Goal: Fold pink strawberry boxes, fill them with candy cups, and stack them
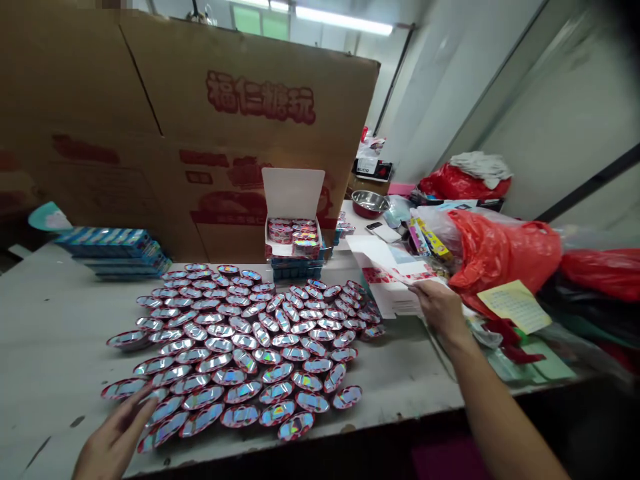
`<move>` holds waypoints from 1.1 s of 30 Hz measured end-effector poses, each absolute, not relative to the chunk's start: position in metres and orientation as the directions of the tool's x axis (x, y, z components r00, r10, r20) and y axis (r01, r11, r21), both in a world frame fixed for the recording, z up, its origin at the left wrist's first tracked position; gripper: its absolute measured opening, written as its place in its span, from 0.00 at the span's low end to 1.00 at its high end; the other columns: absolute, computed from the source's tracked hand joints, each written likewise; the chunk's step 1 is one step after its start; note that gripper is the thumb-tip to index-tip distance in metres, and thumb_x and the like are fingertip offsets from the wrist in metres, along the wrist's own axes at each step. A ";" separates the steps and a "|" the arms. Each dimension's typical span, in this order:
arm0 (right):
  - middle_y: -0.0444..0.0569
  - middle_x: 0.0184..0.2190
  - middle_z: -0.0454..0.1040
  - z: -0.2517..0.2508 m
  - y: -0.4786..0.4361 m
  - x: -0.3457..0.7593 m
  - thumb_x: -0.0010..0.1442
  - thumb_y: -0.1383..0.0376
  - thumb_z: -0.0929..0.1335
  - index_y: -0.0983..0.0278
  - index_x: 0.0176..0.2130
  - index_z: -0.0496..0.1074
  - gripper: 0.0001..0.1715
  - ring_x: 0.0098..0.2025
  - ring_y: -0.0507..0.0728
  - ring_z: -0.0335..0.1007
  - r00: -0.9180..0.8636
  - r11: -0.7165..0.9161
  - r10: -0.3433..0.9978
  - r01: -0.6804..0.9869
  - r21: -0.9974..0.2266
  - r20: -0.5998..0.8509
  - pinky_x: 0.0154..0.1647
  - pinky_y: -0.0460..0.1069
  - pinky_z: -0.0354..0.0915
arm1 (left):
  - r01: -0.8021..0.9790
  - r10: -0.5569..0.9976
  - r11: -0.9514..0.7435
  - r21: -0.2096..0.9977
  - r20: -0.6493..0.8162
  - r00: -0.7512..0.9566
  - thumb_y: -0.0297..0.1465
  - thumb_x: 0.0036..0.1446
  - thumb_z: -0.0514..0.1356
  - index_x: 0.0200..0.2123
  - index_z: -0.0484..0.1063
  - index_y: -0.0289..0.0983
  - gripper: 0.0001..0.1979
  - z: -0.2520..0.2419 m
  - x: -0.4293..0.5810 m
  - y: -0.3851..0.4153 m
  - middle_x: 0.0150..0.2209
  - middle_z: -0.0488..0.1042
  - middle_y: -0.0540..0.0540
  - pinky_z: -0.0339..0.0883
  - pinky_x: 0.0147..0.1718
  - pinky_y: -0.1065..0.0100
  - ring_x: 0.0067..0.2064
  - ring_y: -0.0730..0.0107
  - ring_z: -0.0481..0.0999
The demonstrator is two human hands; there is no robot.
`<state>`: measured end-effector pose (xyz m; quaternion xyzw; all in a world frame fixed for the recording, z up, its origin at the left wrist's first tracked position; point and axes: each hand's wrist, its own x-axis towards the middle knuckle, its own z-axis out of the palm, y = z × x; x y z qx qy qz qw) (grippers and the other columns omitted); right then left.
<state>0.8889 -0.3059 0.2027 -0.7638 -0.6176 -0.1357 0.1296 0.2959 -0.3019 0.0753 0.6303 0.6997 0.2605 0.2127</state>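
Note:
Many small round red-rimmed containers with shiny silver lids (pixel 220 345) stand packed together on the white table (pixel 45 327). At the near left edge of this group is my left hand (pixel 117 430), its fingers stretched out and apart over the closest containers; whether the fingertips touch a lid I cannot tell. On the right, my right hand (pixel 440 310) pinches the edge of a white and red printed carton (pixel 373 253), on or just above a stack of similar white card. An open display box (pixel 294 193) with its white lid raised holds several of the round containers, at the back.
Behind the display box rises a large brown cardboard box (pixel 240 60). Blue small boxes (pixel 115 250) are stacked at the back left. A metal bowl (pixel 370 202), red plastic bags (pixel 505 253) and a yellow handwritten note (pixel 515 305) crowd the right side.

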 end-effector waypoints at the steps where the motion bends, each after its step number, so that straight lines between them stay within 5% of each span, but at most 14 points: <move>1: 0.50 0.30 0.74 0.234 -0.319 0.878 0.60 0.59 0.60 0.65 0.31 0.72 0.16 0.33 0.54 0.68 0.056 -0.049 0.919 0.998 -0.029 0.390 0.34 0.46 0.59 | 0.771 0.996 -0.062 0.634 0.091 0.006 0.45 0.52 0.53 0.44 0.69 0.40 0.20 0.100 0.316 -0.302 0.43 0.75 0.46 0.71 0.35 0.65 0.44 0.57 0.74; 5: 0.45 0.23 0.70 0.341 -0.345 0.799 0.60 0.59 0.60 0.64 0.29 0.70 0.15 0.24 0.49 0.64 -0.325 0.363 0.893 0.929 -0.073 0.310 0.27 0.44 0.57 | 0.588 0.711 -0.691 0.421 0.542 0.448 0.43 0.49 0.59 0.55 0.58 0.40 0.31 0.223 0.409 -0.298 0.55 0.64 0.42 0.59 0.53 0.58 0.55 0.57 0.64; 8: 0.44 0.22 0.70 0.377 -0.328 0.731 0.60 0.60 0.62 0.65 0.28 0.70 0.14 0.24 0.48 0.63 -0.489 0.543 0.821 0.829 -0.137 0.295 0.27 0.43 0.57 | 0.499 0.570 -0.812 0.305 0.601 0.561 0.41 0.48 0.61 0.52 0.62 0.37 0.29 0.298 0.455 -0.296 0.52 0.66 0.39 0.57 0.53 0.55 0.55 0.56 0.63; 12: 0.43 0.24 0.71 0.374 -0.300 0.670 0.58 0.57 0.64 0.64 0.31 0.72 0.13 0.26 0.49 0.65 -0.493 0.656 0.740 0.679 -0.328 0.457 0.29 0.44 0.60 | 0.359 0.703 -0.676 0.643 0.418 0.575 0.31 0.52 0.58 0.37 0.72 0.37 0.09 0.329 0.450 -0.291 0.31 0.74 0.48 0.66 0.40 0.65 0.37 0.66 0.73; 15: 0.45 0.28 0.72 0.344 -0.300 0.649 0.57 0.56 0.63 0.62 0.36 0.72 0.14 0.29 0.51 0.67 -0.124 0.611 0.692 0.626 -0.485 0.711 0.31 0.48 0.64 | 0.219 0.871 -0.430 0.876 0.338 0.357 0.31 0.51 0.59 0.34 0.72 0.35 0.07 0.320 0.401 -0.287 0.29 0.73 0.49 0.67 0.34 0.69 0.32 0.69 0.73; 17: 0.47 0.29 0.72 0.314 -0.306 0.636 0.59 0.57 0.62 0.63 0.37 0.71 0.14 0.30 0.53 0.68 0.123 0.558 0.663 0.576 -0.597 0.739 0.33 0.50 0.65 | 0.062 0.954 -0.272 0.960 0.260 0.151 0.32 0.47 0.63 0.36 0.72 0.34 0.12 0.313 0.361 -0.287 0.30 0.74 0.48 0.67 0.33 0.69 0.32 0.68 0.73; 19: 0.49 0.33 0.72 0.283 -0.306 0.614 0.59 0.59 0.62 0.63 0.37 0.71 0.13 0.35 0.55 0.68 0.157 0.524 0.710 0.534 -0.663 0.687 0.38 0.52 0.65 | -0.084 0.983 -0.183 0.979 0.182 -0.016 0.31 0.43 0.66 0.38 0.71 0.35 0.16 0.305 0.323 -0.292 0.32 0.75 0.48 0.68 0.35 0.68 0.33 0.67 0.74; 25: 0.55 0.49 0.65 0.225 -0.275 0.492 0.53 0.52 0.67 0.62 0.48 0.67 0.26 0.52 0.63 0.58 -0.176 0.574 0.791 0.545 -0.611 0.586 0.53 0.59 0.55 | -0.260 0.979 -0.112 0.959 0.062 -0.196 0.32 0.43 0.66 0.37 0.70 0.36 0.16 0.269 0.243 -0.328 0.36 0.77 0.46 0.68 0.44 0.64 0.38 0.65 0.75; 33: 0.45 0.26 0.66 0.202 -0.268 0.308 0.59 0.59 0.60 0.62 0.28 0.64 0.11 0.33 0.54 0.61 -0.346 0.617 0.782 0.309 -0.724 0.519 0.37 0.49 0.60 | -0.223 0.899 -0.130 0.966 0.020 -0.439 0.34 0.48 0.62 0.43 0.66 0.38 0.18 0.213 0.083 -0.367 0.40 0.76 0.46 0.65 0.48 0.60 0.43 0.65 0.74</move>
